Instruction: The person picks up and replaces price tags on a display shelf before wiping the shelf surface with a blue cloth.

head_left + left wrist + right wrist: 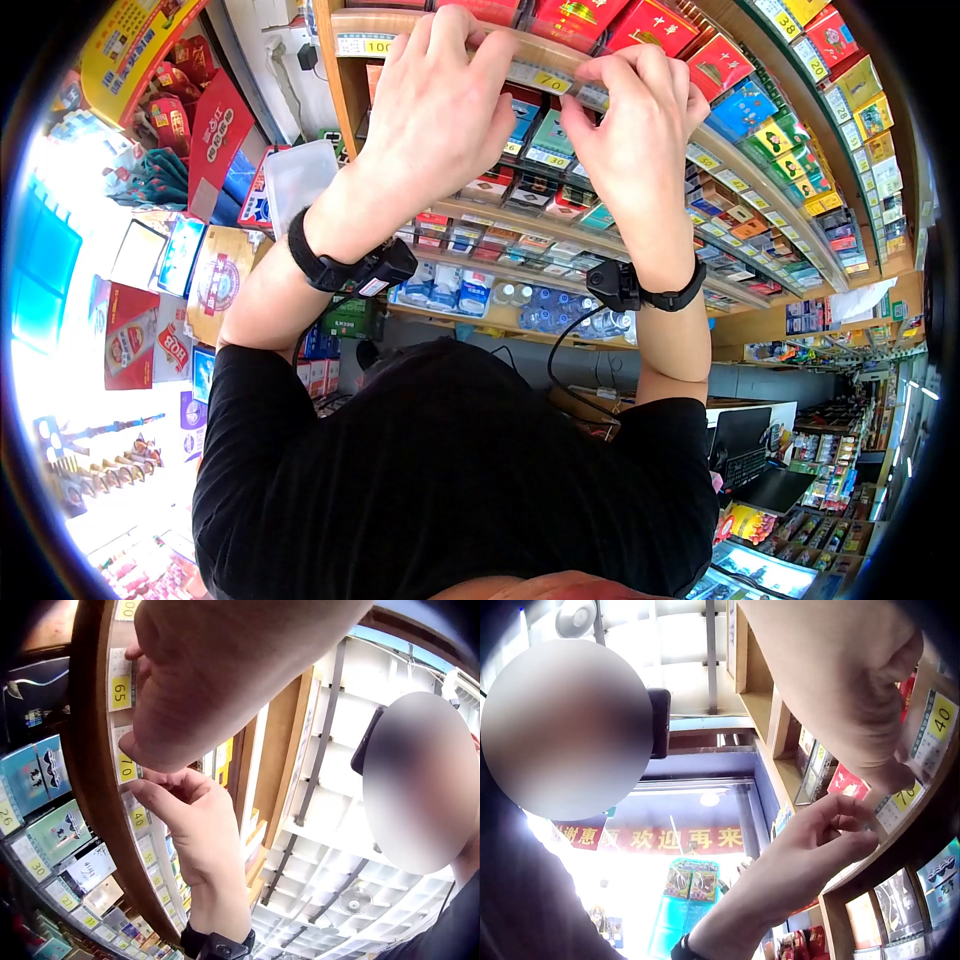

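A white-and-yellow price tag (550, 80) marked 70 sits along the wooden shelf edge (520, 48), between my two hands. At its left end my left hand (440, 100) bends its fingers over the edge, thumb below, and pinches the tag's end. My right hand (640, 125) pinches near the other end, thumb and forefinger curled at the strip beside the 40 tag (138, 817). In the left wrist view the left thumb (131, 750) overlaps the 70 tag, and the right thumb (142, 791) is right at its end. Other fingertips are partly hidden.
Red cigarette packs (575, 15) line the shelf above the edge, with more packs (550, 135) on the tiers below. Bottled water (560, 305) stands lower down. A translucent box (300, 180) and red packaging (215, 140) are on the left. A laptop (745, 445) sits at the right.
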`<state>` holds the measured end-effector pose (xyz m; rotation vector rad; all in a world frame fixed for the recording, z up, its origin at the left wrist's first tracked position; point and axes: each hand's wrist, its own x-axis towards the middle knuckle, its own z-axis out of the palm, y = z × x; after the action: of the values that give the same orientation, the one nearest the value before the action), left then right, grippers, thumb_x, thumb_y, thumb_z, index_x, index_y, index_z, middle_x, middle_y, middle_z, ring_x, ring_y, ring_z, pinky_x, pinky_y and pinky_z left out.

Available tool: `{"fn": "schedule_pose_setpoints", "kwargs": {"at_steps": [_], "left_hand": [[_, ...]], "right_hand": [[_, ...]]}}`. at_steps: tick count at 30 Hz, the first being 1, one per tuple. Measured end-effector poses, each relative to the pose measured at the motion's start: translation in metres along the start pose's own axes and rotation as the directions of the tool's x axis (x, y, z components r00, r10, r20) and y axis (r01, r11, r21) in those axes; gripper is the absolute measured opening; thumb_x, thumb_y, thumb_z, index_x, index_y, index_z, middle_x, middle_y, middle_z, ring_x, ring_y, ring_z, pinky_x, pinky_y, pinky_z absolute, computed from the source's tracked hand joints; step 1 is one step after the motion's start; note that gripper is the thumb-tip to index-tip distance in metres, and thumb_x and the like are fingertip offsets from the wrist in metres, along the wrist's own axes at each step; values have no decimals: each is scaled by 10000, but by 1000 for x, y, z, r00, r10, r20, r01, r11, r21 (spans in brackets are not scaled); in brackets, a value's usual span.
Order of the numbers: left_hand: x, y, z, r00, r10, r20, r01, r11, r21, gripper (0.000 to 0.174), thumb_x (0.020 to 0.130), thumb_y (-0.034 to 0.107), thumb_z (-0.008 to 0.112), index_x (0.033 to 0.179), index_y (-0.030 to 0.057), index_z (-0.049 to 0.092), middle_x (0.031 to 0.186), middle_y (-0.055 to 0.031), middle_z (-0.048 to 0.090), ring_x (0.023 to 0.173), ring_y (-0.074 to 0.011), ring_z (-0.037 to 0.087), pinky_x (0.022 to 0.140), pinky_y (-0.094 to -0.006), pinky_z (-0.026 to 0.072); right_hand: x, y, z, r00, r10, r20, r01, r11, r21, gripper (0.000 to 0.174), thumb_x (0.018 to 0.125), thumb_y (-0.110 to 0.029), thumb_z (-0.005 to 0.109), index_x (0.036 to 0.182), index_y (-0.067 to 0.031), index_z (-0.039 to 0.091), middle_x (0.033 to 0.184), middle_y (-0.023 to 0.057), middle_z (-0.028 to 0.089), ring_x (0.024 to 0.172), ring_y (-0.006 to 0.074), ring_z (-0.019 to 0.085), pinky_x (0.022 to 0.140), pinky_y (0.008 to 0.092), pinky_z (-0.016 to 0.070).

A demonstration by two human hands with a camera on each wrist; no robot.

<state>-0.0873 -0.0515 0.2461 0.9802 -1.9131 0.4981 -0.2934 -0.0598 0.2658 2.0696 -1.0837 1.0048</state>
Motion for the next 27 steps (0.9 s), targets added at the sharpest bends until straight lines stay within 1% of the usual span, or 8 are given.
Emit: {"fn": "schedule_pose_setpoints", "kwargs": {"at_steps": [4,10,16,20,22,23,25,27], "left_hand": [[-1,0,-1,1000,-8,5,8,999,36,373,846,93,771,1207,85,678,1107,-154,565,1039,-367,610,917,-480,505],[2,-3,-3,1000,23,14,-23,999,-25,372,836,72,754,1203,81,690,1114,-132,579,1025,-350,612,908,-469,507],[2,-1,-3,1000,4,21,-5,1000,3,356,839,70,751,1190,77,697,1116,-130,580,1031,-353,618,913,-467,507],[3,0,-5,999,41,-3,-41,999,10,371,846,81,757,1209,73,682,1122,-138,579,1030,-357,619,919,-467,510],[6,7,-11,999,10,-44,-12,999,-44,332,832,-22,690,1157,47,678,1118,-106,607,990,-385,636,863,-477,536],[6,9,-10,999,11,-43,-13,999,-44,332,832,-22,690,1157,47,678,1118,-106,607,990,-385,636,863,-477,536],[5,12,-9,997,-83,-8,82,993,-82,363,792,17,723,1151,63,696,1143,-106,616,1063,-376,599,944,-486,482],[2,5,-3,999,-45,6,45,999,-28,371,828,57,744,1193,59,677,1136,-128,597,1052,-370,610,938,-479,498]], "right_hand": [[-3,2,2,1000,-6,-21,7,999,38,244,747,-108,865,965,-107,755,1067,34,620,1138,289,571,978,508,363],[-4,4,2,999,-12,-31,14,998,62,275,739,-91,869,985,-121,750,1080,29,617,1128,285,578,979,506,361],[-7,6,2,999,-16,-37,19,996,91,300,735,-90,863,1008,-129,745,1082,27,619,1140,282,578,995,503,358],[-9,8,0,998,-18,-53,23,995,95,376,748,-109,856,1102,-128,729,1109,36,643,1147,287,591,1007,508,361],[-10,10,1,998,-13,-67,19,995,100,406,754,-116,853,1138,-128,723,1120,39,654,1145,290,598,1011,511,363],[-11,11,1,997,-17,-74,26,993,113,424,758,-115,848,1162,-127,718,1123,44,664,1138,291,605,1016,512,365],[-13,14,0,996,-22,-83,33,992,125,443,762,-114,843,1186,-125,713,1126,49,675,1132,293,613,1020,513,367],[-15,19,-3,992,-19,-127,38,988,146,435,768,-102,827,1188,-124,714,1117,52,681,1123,293,617,1029,506,368]]}}
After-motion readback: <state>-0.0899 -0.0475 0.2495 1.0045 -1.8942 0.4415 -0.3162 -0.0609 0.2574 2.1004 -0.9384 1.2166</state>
